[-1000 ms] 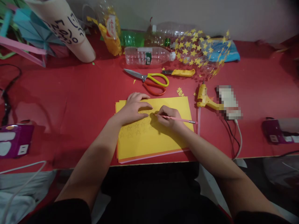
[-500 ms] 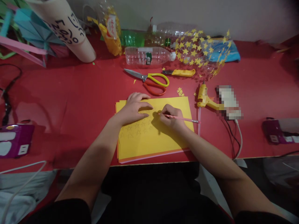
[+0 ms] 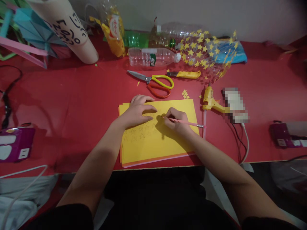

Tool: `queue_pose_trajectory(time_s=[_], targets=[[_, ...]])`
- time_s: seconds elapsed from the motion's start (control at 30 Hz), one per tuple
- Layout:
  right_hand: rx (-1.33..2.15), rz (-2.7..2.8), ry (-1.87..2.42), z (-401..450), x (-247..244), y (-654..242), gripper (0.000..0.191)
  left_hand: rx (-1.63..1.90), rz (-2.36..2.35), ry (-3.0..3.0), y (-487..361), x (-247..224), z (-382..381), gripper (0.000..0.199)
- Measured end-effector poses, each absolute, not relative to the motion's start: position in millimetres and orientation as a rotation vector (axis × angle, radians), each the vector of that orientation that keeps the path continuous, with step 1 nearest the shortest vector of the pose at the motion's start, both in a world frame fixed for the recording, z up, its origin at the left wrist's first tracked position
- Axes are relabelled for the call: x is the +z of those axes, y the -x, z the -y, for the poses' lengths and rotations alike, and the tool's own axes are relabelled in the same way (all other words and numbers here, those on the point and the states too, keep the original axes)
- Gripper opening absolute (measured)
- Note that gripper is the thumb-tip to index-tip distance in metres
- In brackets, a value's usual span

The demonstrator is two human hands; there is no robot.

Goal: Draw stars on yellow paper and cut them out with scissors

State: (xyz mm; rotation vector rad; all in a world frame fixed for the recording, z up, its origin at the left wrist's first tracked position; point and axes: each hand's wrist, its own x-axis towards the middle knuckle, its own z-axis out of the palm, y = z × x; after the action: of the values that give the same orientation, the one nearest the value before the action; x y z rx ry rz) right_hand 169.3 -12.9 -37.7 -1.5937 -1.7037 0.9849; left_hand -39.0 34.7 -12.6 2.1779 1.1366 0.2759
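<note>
- Red worktop [image 3: 96, 95] before me; yellow paper [image 3: 155, 148] lies along its near edge.
- Left hand [image 3: 137, 111], spread and gripping nothing, rests on the paper.
- Right hand [image 3: 177, 115] pinches a pink pencil [image 3: 188, 122] over it, near drawn stars [image 3: 140, 129].

Find no text legible for certain. On white cup [image 3: 63, 24]: big black lettering [image 3: 70, 37], running aslant, can't resolve into a word. On lying clear bottle [image 3: 141, 58]: dark green label [image 3: 153, 59] with white characters, maybe 怡寶, too small to confirm. On yellow-filled bottle [image 3: 117, 47]: white label [image 3: 114, 27] with red characters, too blurred to read. On left purple box [image 3: 18, 145]: white panels [image 3: 4, 152] plus small white sticker [image 3: 23, 153], unreadable. On right purple box [image 3: 275, 131]: small pale sticker [image 3: 281, 142], likewise unreadable.
</note>
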Motion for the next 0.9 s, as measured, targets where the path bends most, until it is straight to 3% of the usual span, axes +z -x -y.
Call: queue_pose_trajectory(time_s=[0.9], targets=[[1.056,1.929,1.367,15.4,-38.5,-170.1,0.013,0.283,-1.142,-2.186,38.9,-13.9,-34.8,0.025]])
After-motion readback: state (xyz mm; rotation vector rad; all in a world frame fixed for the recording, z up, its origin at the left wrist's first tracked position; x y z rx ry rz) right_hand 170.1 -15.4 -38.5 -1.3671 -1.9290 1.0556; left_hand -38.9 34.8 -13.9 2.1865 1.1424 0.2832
